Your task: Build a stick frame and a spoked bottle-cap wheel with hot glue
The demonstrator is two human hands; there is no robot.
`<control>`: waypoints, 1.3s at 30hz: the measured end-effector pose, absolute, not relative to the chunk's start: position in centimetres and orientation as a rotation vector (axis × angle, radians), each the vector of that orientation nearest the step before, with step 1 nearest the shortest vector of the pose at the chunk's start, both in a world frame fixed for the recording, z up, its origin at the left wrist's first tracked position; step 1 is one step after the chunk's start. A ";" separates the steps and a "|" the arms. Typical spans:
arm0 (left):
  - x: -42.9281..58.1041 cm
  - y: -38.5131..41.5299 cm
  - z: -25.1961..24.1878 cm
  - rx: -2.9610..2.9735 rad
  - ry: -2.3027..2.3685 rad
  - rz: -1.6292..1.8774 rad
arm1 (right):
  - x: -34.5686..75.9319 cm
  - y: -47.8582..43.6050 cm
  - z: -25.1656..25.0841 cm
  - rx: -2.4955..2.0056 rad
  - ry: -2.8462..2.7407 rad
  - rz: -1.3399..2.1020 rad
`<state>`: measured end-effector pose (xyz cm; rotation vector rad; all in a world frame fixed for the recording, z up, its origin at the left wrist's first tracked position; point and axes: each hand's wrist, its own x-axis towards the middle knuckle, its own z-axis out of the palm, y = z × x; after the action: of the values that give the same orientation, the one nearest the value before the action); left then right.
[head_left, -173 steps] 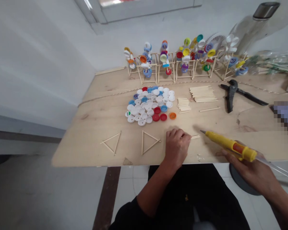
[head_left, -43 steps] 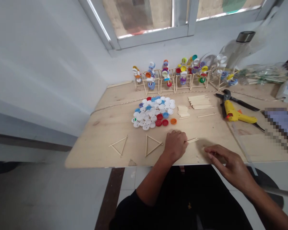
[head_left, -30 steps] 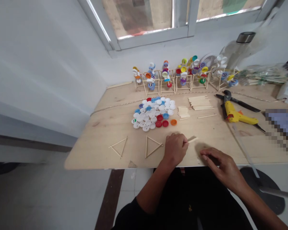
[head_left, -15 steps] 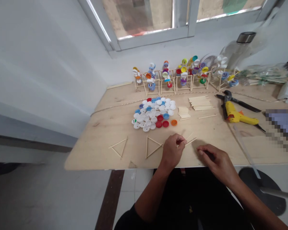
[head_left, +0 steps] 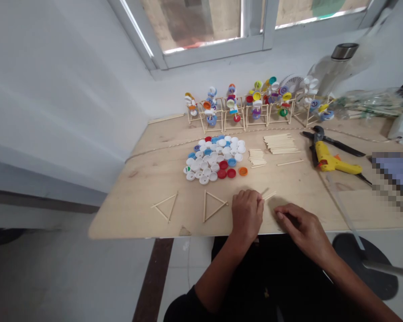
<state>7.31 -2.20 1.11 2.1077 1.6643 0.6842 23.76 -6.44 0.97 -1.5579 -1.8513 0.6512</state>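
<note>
My left hand (head_left: 247, 213) rests near the front edge of the plywood board (head_left: 147, 179), fingers curled and pinched on thin wooden sticks (head_left: 267, 194) that poke out to its right. My right hand (head_left: 300, 226) lies just right of it, fingers bent, fingertips touching the board beside the sticks; I see nothing gripped in it. Two finished stick triangles, one (head_left: 213, 204) beside my left hand and another (head_left: 164, 205) farther left, lie flat on the board.
A heap of bottle caps (head_left: 215, 158) sits mid-board, with stick piles (head_left: 280, 144) to its right. A yellow glue gun (head_left: 334, 162) lies on black pliers (head_left: 317, 134) at the right. Small cap-and-stick models (head_left: 255, 105) line the back by the wall. A fan (head_left: 342, 67) stands behind.
The glue gun, once in my right hand, now lies on the board at the right. My right hand has slid left towards the sticks that my left hand keeps pinched.
</note>
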 end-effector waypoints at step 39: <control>7.4 -2.5 0.5 1.920 1.600 1.006 | 22.4 -5.0 0.6 -1.414 -2.246 0.095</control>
<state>7.35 -2.52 0.47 1.9203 1.6003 1.0058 22.39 -4.98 0.57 -1.4136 -2.2461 0.0946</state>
